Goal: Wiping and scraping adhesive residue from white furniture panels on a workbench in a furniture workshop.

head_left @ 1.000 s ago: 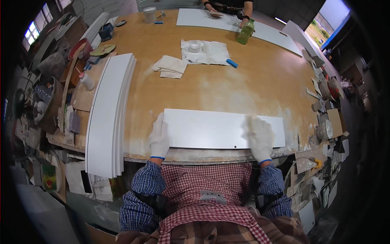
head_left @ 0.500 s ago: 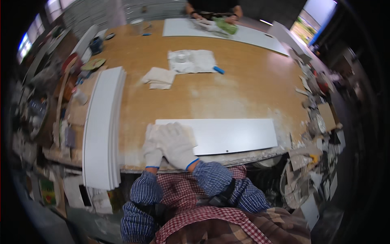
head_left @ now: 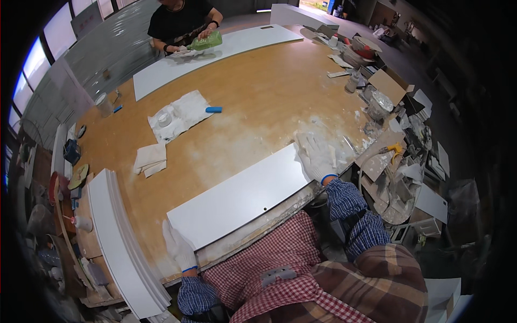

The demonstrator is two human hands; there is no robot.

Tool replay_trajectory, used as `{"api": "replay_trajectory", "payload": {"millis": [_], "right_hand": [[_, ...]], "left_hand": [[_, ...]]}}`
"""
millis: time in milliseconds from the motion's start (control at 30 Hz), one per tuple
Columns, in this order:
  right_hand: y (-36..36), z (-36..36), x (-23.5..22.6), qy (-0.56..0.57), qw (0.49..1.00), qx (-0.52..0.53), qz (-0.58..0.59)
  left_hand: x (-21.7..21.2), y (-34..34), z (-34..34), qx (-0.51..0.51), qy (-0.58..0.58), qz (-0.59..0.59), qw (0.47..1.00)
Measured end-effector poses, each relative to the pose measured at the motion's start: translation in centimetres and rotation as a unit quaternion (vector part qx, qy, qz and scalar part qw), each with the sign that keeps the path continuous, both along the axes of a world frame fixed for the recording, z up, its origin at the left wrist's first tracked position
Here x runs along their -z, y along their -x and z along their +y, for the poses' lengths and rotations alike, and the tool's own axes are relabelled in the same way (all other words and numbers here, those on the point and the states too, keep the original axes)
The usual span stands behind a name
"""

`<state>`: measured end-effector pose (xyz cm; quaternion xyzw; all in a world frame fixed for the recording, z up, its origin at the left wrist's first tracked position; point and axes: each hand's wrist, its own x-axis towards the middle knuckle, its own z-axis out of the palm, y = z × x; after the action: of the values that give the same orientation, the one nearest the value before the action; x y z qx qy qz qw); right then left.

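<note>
A long white board (head_left: 237, 196) with a small dark hole lies along the near table edge, between my two hands. My left hand (head_left: 179, 245), in a white knit glove, rests along the board's left end with its fingers stretched out. At the opposite end lies my right hand (head_left: 318, 159), gloved alike, fingers extended and the palm side against the board's end. Beside the right hand is a narrow beige piece (head_left: 332, 156); whether it reaches under the glove is hidden.
A stack of white panels (head_left: 116, 242) stands at the table's left edge. A white cloth (head_left: 188, 110) with a small jar, a folded cloth (head_left: 151, 159) and a blue block (head_left: 214, 110) lie mid-table. Opposite, a person holds a green bottle (head_left: 207, 41) over another panel. Clutter lines the right side.
My hands, earlier together on a pale pad at the board's left part, have spread to its two ends. The view has turned, and the person opposite has come more into sight.
</note>
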<state>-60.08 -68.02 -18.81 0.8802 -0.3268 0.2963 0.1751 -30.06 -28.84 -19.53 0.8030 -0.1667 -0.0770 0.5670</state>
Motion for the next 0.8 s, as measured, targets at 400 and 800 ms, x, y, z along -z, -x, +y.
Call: {"api": "replay_trajectory", "payload": {"millis": [400,800], "right_hand": [[-13.0,17.5,-2.9,-0.212,0.894,-0.394,-0.028],[-0.8,0.6,-2.6,-0.042,0.996,0.074,0.04]], "left_hand": [[0.7,0.7,0.6,0.007,-0.027,-0.019,0.999],[-1.3,1.3,0.1,-0.021,-0.013,0.03,0.999]]}}
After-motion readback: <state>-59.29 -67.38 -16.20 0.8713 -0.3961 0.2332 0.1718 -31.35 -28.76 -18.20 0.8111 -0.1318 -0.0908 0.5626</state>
